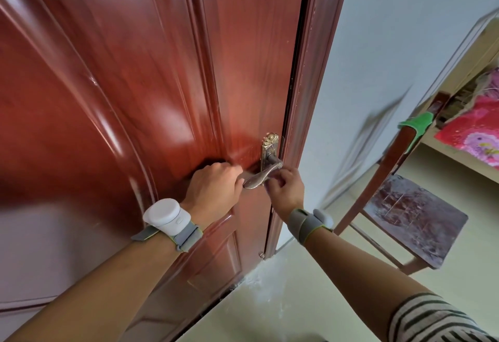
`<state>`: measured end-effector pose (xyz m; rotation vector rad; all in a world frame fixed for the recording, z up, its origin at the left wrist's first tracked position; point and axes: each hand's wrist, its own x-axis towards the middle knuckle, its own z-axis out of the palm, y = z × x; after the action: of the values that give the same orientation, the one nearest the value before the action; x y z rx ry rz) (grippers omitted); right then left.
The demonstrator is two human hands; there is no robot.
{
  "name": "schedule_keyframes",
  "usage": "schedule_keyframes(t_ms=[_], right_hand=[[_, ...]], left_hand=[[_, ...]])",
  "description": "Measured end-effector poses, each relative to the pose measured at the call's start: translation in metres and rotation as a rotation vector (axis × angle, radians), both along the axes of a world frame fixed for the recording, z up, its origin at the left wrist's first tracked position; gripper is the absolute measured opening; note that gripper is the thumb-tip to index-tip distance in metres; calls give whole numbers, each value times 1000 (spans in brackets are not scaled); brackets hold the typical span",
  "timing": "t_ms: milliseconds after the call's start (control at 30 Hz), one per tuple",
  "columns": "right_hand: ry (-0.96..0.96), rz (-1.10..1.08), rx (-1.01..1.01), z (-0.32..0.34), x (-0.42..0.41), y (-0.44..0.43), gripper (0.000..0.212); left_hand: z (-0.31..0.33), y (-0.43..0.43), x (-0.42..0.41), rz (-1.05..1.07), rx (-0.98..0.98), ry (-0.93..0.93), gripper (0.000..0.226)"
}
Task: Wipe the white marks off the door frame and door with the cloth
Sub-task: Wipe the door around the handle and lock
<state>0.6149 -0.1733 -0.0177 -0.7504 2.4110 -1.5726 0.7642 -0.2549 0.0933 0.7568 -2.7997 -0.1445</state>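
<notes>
The door (pixel 162 71) meets the door frame (pixel 316 71) at a dark seam. Open floor (pixel 310 274) lies between the frame and a chair (pixel 415 223) near on the right. White specks dot the frame's edge, and a faint pale smear lies beside the lever handle (pixel 259 177). The left hand (pixel 213 188) is fisted against the door; I cannot tell whether it holds anything. The right hand (pixel 286 190) curls round the handle. A green cloth (pixel 417 123) hangs over the chair's back.
</notes>
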Motion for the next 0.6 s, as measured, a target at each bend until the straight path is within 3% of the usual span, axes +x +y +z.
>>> schedule_keyframes(t_ms=[67, 200, 300, 367, 467, 600], right_hand=[[23, 27, 33, -8, 2, -1, 8], [-144, -121, 16, -2, -4, -7, 12], [-605, -183, -227, 7, -14, -3, 11], [-805, -261, -319, 5, -22, 7, 11], [-749, -437, -339, 0, -23, 14, 13], [-569, -376, -199, 8, -2, 6, 40]], left_hand=[[1, 0, -1, 1, -6, 3, 24], [2, 0, 0, -4, 2, -4, 25], [2, 0, 1, 12, 7, -18, 26], [2, 1, 1, 17, 7, -20, 26], [3, 0, 3, 14, 7, -15, 26], [3, 1, 3, 10, -9, -23, 26]])
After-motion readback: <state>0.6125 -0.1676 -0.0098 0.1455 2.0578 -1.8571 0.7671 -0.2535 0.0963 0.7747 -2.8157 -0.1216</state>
